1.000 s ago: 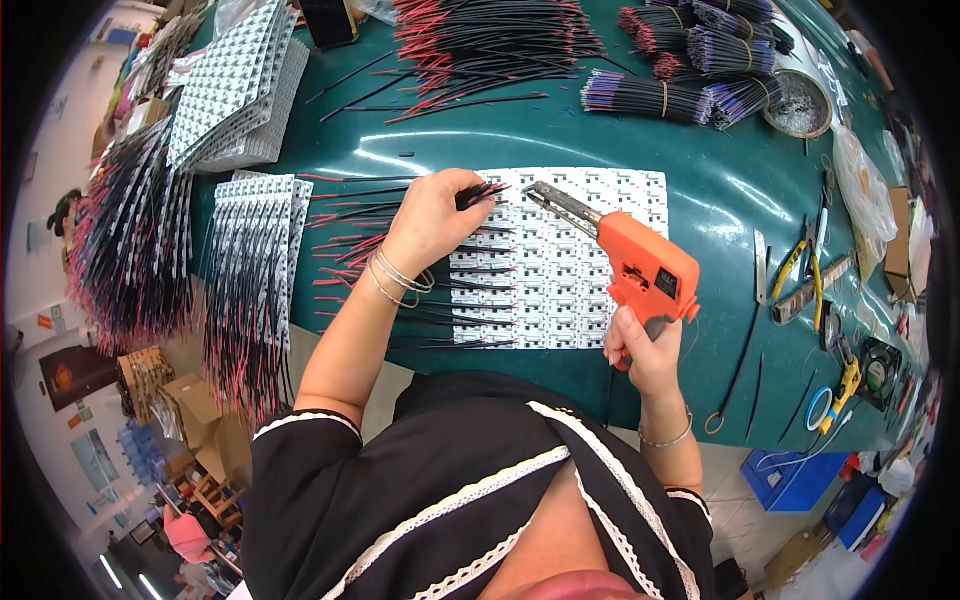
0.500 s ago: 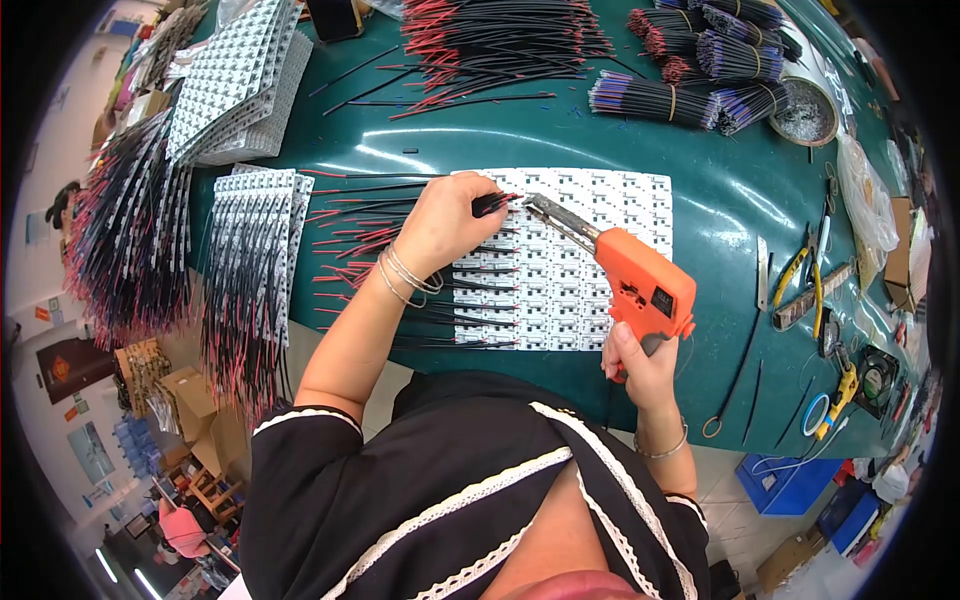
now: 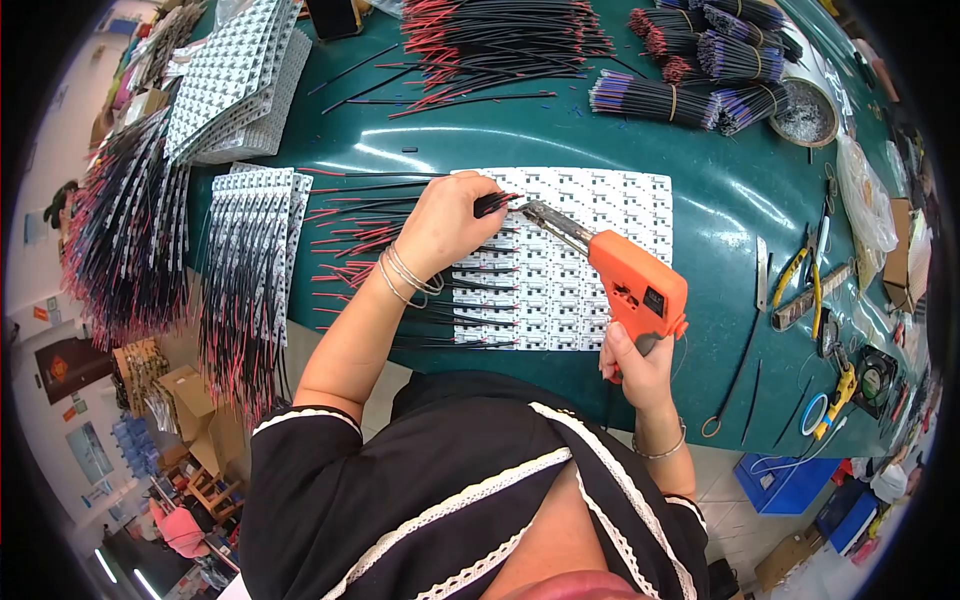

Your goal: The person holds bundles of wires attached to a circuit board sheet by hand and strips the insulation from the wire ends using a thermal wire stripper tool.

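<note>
A white panel of small circuit boards (image 3: 590, 270) lies flat before me, with rows of black wires with red ends (image 3: 370, 240) reaching out from its left part. My left hand (image 3: 455, 220) is closed on a few black wires (image 3: 490, 204) over the panel's upper left. In my right hand (image 3: 640, 370) is an orange soldering gun (image 3: 640, 283), gripped by its handle. Its metal tip is at the wire ends beside my left fingertips; whether they touch is too small to tell.
Wired panels (image 3: 250, 250) and stacked blank panels (image 3: 225, 90) stand at the left. Loose wires (image 3: 500, 45), wire bundles (image 3: 655, 97) and a round bowl (image 3: 803, 112) lie at the back. Pliers (image 3: 815, 280) and a small fan (image 3: 876, 378) are at the right.
The soldering gun's tip has moved left to the wire ends at my left hand, and its body has shifted slightly down and left. My left hand has moved slightly right, still holding wires.
</note>
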Motion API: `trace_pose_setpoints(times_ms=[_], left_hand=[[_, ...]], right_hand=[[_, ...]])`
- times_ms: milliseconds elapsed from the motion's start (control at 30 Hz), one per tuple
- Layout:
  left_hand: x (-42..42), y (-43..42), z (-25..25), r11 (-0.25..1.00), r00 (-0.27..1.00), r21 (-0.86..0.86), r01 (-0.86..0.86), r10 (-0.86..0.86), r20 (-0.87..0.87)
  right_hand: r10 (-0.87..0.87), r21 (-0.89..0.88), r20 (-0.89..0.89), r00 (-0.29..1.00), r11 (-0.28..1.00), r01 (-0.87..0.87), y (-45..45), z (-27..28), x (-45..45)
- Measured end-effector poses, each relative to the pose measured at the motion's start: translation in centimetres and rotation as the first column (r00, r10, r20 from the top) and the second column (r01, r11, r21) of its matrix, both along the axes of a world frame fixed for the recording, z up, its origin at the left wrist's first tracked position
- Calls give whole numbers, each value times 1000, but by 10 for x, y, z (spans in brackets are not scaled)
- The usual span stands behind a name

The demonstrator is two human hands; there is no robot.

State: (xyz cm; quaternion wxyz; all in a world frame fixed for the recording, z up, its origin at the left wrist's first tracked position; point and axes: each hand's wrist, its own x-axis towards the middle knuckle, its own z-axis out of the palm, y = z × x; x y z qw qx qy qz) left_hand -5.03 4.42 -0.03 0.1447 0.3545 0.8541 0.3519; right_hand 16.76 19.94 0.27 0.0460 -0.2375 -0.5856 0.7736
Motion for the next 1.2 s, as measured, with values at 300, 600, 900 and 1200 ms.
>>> trace_pose_setpoints(times_ms=[300, 600, 900, 1200], left_hand=[[-6, 1, 5, 995, 996, -46, 86, -87, -21], [-18, 4, 10, 964, 967, -81, 252, -254, -23], [-14, 4, 8, 958, 954, -81, 274, -282, -102], [-15, 2, 6, 960, 956, -66, 272, -278, -96]], right_hand=[[-27, -66, -25, 999, 997, 25, 3, 1, 4], [6, -41, 5, 1000, 999, -6, 1, 2, 2], [-8, -72, -24, 1000, 997, 6, 4, 2, 4], [-24, -45, -42, 999, 999, 22, 10, 10, -1]])
